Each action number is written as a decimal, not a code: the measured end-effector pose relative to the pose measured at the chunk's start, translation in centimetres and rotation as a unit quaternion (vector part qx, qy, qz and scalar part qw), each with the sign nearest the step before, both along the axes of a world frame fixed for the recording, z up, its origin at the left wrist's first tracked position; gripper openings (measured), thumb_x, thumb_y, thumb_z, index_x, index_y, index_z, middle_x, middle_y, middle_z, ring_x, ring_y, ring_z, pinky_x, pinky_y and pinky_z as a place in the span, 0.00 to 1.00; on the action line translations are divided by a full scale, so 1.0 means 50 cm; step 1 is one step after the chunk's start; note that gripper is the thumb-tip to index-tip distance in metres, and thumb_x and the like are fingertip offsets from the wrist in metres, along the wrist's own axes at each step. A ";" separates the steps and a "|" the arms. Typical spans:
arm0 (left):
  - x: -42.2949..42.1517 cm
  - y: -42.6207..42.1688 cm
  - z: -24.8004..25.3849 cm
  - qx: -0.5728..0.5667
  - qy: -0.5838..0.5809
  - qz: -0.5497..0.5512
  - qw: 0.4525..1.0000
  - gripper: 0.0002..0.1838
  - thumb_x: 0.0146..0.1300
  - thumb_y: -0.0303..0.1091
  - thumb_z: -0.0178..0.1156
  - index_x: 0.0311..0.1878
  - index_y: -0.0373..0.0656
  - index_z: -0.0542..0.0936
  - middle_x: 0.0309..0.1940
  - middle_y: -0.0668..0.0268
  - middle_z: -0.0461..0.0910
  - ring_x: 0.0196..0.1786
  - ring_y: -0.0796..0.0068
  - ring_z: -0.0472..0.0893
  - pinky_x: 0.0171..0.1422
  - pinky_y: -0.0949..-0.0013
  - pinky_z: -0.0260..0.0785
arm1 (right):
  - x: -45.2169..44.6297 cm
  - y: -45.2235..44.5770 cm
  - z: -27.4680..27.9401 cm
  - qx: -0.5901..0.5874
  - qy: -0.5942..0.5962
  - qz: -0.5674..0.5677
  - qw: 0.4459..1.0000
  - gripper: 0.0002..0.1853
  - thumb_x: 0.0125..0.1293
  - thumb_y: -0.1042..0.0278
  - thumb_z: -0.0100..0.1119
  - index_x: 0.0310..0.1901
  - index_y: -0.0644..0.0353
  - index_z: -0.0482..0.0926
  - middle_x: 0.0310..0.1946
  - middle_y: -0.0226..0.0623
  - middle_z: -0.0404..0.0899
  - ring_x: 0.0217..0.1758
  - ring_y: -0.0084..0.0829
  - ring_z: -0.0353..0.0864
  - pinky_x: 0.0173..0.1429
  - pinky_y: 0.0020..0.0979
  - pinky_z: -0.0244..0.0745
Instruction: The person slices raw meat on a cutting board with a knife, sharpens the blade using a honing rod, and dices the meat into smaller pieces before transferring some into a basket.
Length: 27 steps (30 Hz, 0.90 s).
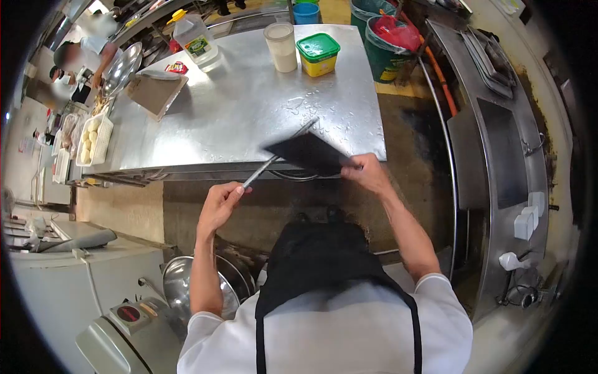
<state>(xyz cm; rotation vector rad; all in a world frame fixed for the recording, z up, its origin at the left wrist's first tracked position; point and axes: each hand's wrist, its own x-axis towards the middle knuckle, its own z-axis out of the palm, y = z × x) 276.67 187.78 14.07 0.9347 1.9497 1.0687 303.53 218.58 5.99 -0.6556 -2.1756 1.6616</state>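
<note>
My left hand is closed around the near end of a thin metal rod, which looks like a sharpening steel. The steel slants up and to the right over the table's front edge. My right hand grips a dark, broad, rectangular blade that looks like a cleaver, slightly smeared by motion. The cleaver crosses in front of the steel and hides its middle; the steel's tip shows beyond the blade. Whether the two touch, I cannot tell. Both hands are in front of the wet steel table.
On the table stand a yellow-capped jug, a lidded container, a green-lidded tub, a cardboard piece and a basket of pale round items. Lined bins and a sink counter are right. Another person works at far left.
</note>
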 end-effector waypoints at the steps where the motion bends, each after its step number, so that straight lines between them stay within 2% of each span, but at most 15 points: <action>1: 0.003 -0.003 -0.001 -0.004 0.006 -0.016 1.000 0.19 0.80 0.43 0.58 0.47 0.34 0.88 0.20 0.78 0.63 0.24 0.86 0.60 0.28 0.73 0.50 | -0.023 -0.008 0.024 -0.030 0.021 -0.044 0.998 0.21 0.68 0.50 0.74 0.43 0.65 0.89 0.19 0.24 0.75 0.26 0.19 0.73 0.32 0.30 0.70; 2: 0.004 -0.005 -0.001 -0.010 0.012 -0.035 0.999 0.19 0.80 0.43 0.58 0.47 0.34 0.88 0.20 0.78 0.64 0.24 0.86 0.61 0.28 0.72 0.50 | -0.046 -0.008 0.044 -0.108 -0.008 -0.066 0.992 0.26 0.71 0.44 0.70 0.50 0.65 0.89 0.19 0.25 0.75 0.23 0.17 0.72 0.29 0.28 0.67; 5: 0.012 -0.001 0.004 -0.021 0.023 -0.049 0.998 0.18 0.79 0.41 0.58 0.46 0.35 0.88 0.20 0.76 0.67 0.24 0.84 0.63 0.28 0.71 0.55 | -0.122 0.005 0.021 -0.267 0.184 -0.079 0.943 0.26 0.74 0.41 0.64 0.35 0.61 0.86 0.17 0.27 0.74 0.19 0.19 0.69 0.24 0.31 0.63; 8: 0.017 -0.026 0.016 0.000 0.034 -0.019 0.999 0.18 0.79 0.40 0.57 0.46 0.36 0.89 0.19 0.75 0.68 0.24 0.84 0.64 0.28 0.70 0.57 | -0.115 -0.027 -0.037 -0.118 0.006 -0.119 0.986 0.27 0.74 0.43 0.65 0.27 0.60 0.81 0.15 0.27 0.72 0.18 0.20 0.68 0.23 0.32 0.62; 9: 0.008 -0.032 0.024 0.019 0.043 -0.005 0.999 0.18 0.80 0.40 0.56 0.46 0.36 0.89 0.18 0.75 0.67 0.24 0.84 0.64 0.27 0.70 0.56 | -0.078 -0.034 -0.070 -0.067 -0.123 -0.077 0.987 0.27 0.72 0.43 0.66 0.28 0.63 0.83 0.21 0.37 0.81 0.22 0.26 0.78 0.28 0.34 0.73; 10: -0.006 -0.056 0.036 0.014 0.047 0.042 0.998 0.18 0.80 0.40 0.56 0.46 0.37 0.89 0.18 0.74 0.67 0.24 0.84 0.64 0.27 0.70 0.56 | -0.036 -0.053 -0.148 0.011 -0.120 -0.067 0.990 0.24 0.70 0.46 0.68 0.40 0.65 0.89 0.28 0.40 0.86 0.30 0.28 0.84 0.37 0.36 0.79; 11: -0.025 -0.089 0.047 0.014 0.053 0.089 0.994 0.18 0.80 0.40 0.56 0.46 0.37 0.89 0.17 0.74 0.67 0.24 0.85 0.64 0.26 0.70 0.56 | 0.011 -0.072 -0.182 0.013 -0.032 -0.056 0.998 0.26 0.68 0.48 0.71 0.51 0.66 0.89 0.34 0.40 0.88 0.38 0.30 0.86 0.46 0.37 0.81; 13: -0.053 -0.105 0.047 -0.001 0.088 0.074 0.993 0.18 0.79 0.40 0.57 0.46 0.35 0.88 0.18 0.73 0.66 0.24 0.84 0.63 0.26 0.70 0.55 | 0.019 -0.087 -0.153 0.038 -0.069 -0.049 0.996 0.20 0.70 0.53 0.71 0.48 0.66 0.89 0.37 0.40 0.89 0.43 0.31 0.88 0.54 0.36 0.81; 15: -0.016 -0.086 0.037 -0.029 0.071 0.012 0.997 0.17 0.79 0.40 0.57 0.46 0.35 0.88 0.18 0.73 0.66 0.24 0.84 0.63 0.27 0.70 0.55 | -0.063 -0.069 -0.037 -0.085 -0.055 -0.067 0.993 0.26 0.74 0.44 0.64 0.27 0.61 0.82 0.16 0.27 0.74 0.18 0.20 0.72 0.24 0.28 0.64; 17: 0.013 -0.038 0.014 -0.022 0.077 -0.039 0.996 0.17 0.78 0.41 0.58 0.47 0.35 0.88 0.18 0.71 0.65 0.24 0.80 0.65 0.28 0.68 0.57 | -0.137 -0.036 -0.005 -0.108 0.023 -0.069 0.991 0.28 0.76 0.45 0.62 0.25 0.60 0.79 0.14 0.27 0.70 0.18 0.20 0.70 0.24 0.30 0.63; 19: 0.017 -0.024 0.028 0.004 0.036 -0.012 0.999 0.19 0.79 0.44 0.57 0.46 0.36 0.89 0.18 0.72 0.67 0.22 0.81 0.64 0.27 0.69 0.56 | -0.107 -0.032 -0.045 -0.078 -0.129 -0.053 0.987 0.26 0.74 0.45 0.64 0.28 0.63 0.83 0.17 0.29 0.76 0.21 0.24 0.75 0.28 0.33 0.70; 21: -0.013 -0.069 0.061 0.024 0.077 0.090 0.993 0.21 0.80 0.47 0.57 0.47 0.37 0.89 0.18 0.75 0.68 0.21 0.83 0.64 0.25 0.71 0.54 | 0.010 -0.061 -0.157 0.046 -0.078 -0.028 0.996 0.24 0.72 0.48 0.67 0.33 0.67 0.86 0.23 0.32 0.82 0.28 0.28 0.82 0.36 0.36 0.77; 23: -0.039 -0.111 0.082 0.067 0.020 0.173 0.982 0.21 0.80 0.46 0.57 0.48 0.36 0.88 0.18 0.79 0.66 0.21 0.87 0.63 0.25 0.75 0.52 | 0.107 -0.076 -0.252 0.029 -0.118 -0.037 0.992 0.20 0.66 0.55 0.74 0.45 0.67 0.89 0.36 0.38 0.91 0.42 0.26 0.87 0.47 0.33 0.80; 26: -0.008 -0.068 0.057 0.063 0.057 0.139 0.987 0.20 0.80 0.46 0.57 0.49 0.37 0.88 0.19 0.81 0.63 0.21 0.89 0.61 0.25 0.77 0.50 | 0.032 -0.090 -0.100 0.035 -0.008 -0.109 0.993 0.19 0.65 0.56 0.75 0.43 0.68 0.88 0.33 0.39 0.89 0.36 0.24 0.84 0.42 0.32 0.77; 27: 0.011 -0.031 0.046 0.073 0.092 0.113 0.987 0.20 0.80 0.46 0.57 0.49 0.37 0.88 0.19 0.81 0.64 0.22 0.89 0.61 0.25 0.77 0.50 | 0.001 -0.065 -0.087 0.048 -0.025 -0.077 0.996 0.19 0.65 0.56 0.75 0.41 0.68 0.86 0.28 0.37 0.85 0.31 0.23 0.78 0.37 0.33 0.74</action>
